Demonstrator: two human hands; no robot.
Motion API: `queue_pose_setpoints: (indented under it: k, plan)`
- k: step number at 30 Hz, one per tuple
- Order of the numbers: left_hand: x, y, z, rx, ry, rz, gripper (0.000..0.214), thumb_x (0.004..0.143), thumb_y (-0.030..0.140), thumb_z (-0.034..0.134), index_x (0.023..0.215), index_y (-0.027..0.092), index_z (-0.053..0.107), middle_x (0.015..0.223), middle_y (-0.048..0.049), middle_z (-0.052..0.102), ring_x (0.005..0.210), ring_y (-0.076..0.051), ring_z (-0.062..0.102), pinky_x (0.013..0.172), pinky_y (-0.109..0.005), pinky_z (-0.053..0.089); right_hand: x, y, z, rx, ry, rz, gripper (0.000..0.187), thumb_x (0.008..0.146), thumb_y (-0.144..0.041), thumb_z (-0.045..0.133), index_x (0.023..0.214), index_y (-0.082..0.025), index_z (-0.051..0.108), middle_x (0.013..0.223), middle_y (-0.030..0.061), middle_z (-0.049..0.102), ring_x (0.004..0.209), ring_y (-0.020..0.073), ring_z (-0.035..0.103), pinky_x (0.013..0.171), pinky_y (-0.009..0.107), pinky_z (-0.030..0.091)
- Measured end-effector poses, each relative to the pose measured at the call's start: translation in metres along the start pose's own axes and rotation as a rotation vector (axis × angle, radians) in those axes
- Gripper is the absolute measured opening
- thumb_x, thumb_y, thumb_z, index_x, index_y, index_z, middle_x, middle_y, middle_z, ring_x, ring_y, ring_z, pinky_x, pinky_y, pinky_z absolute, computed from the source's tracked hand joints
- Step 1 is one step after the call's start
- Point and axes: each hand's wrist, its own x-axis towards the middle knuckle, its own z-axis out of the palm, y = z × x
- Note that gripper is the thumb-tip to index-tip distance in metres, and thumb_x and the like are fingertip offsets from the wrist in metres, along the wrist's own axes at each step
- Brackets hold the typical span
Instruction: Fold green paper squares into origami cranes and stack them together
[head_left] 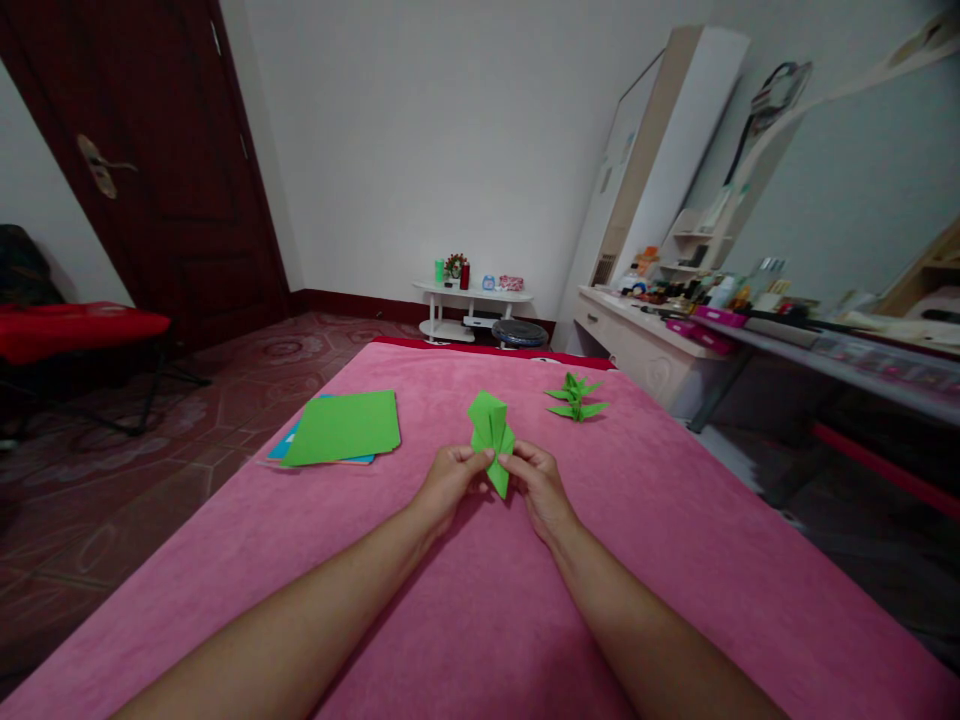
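Note:
Both my hands pinch one piece of folded green paper above the pink cloth. My left hand grips its left lower edge with fingers curled. My right hand grips the right lower edge, fingers closed too. The paper stands up between them, pointed at the bottom and wider at the top. Two finished green folded figures lie on the cloth beyond my right hand. A stack of flat sheets, green on top with blue beneath, lies to the left of my left hand.
The pink cloth covers a long surface that runs away from me. A red seat and a dark door are at the left. A small white table stands by the far wall. A cluttered dresser lines the right side.

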Motion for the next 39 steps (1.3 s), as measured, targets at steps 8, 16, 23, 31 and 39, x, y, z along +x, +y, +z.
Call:
queue_pose_setpoints:
  k: [8,16,23,31,39]
  plan:
    - [-0.0008,-0.0008,0.0022,0.029,0.042,-0.006,0.034,0.064,0.041,0.07,0.056,0.009,0.06,0.046,-0.0016,0.056,0.038,-0.008,0.047,0.042,-0.02,0.036,0.0027,0.0046,0.0007,-0.07,0.067,-0.016,0.014,0.07,-0.029,0.064,0.076,-0.017,0.065,0.064,-0.0023,0.06,0.055,0.0118,0.052,0.055,0.023,0.041]
    - [-0.0031,-0.0013,0.0041,0.108,0.038,0.006,0.037,0.066,0.045,0.069,0.055,0.011,0.059,0.044,-0.0018,0.055,0.038,-0.009,0.047,0.043,-0.021,0.035,0.0027,0.006,0.0045,-0.086,0.122,-0.021,0.009,0.07,-0.026,0.063,0.07,-0.017,0.061,0.06,-0.0031,0.055,0.052,0.0102,0.048,0.05,0.02,0.038]
    - [-0.0049,0.0053,0.0039,0.253,0.077,0.049,0.039,0.064,0.047,0.068,0.052,0.012,0.059,0.042,0.0003,0.051,0.036,-0.006,0.039,0.04,-0.02,0.024,0.0023,0.0052,0.0028,-0.053,0.089,-0.023,0.014,0.067,-0.027,0.067,0.076,-0.017,0.064,0.068,0.0002,0.062,0.059,0.0142,0.054,0.057,0.024,0.043]
    - [-0.0014,0.005,0.0001,0.258,-0.03,0.018,0.033,0.065,0.042,0.067,0.054,0.012,0.059,0.043,0.0025,0.047,0.038,-0.006,0.034,0.041,-0.02,0.021,0.0007,0.0002,-0.0007,-0.035,0.076,-0.057,0.018,0.072,-0.033,0.066,0.079,-0.016,0.067,0.068,0.0004,0.062,0.066,0.0168,0.056,0.065,0.027,0.044]
    - [-0.0005,0.0046,0.0034,0.296,0.008,0.124,0.036,0.061,0.046,0.071,0.055,0.011,0.062,0.047,0.0016,0.05,0.043,-0.007,0.038,0.044,-0.02,0.027,0.0018,0.0081,-0.0017,-0.118,0.168,-0.077,0.022,0.072,-0.038,0.065,0.067,-0.016,0.063,0.061,-0.0015,0.057,0.06,0.0133,0.048,0.057,0.023,0.038]
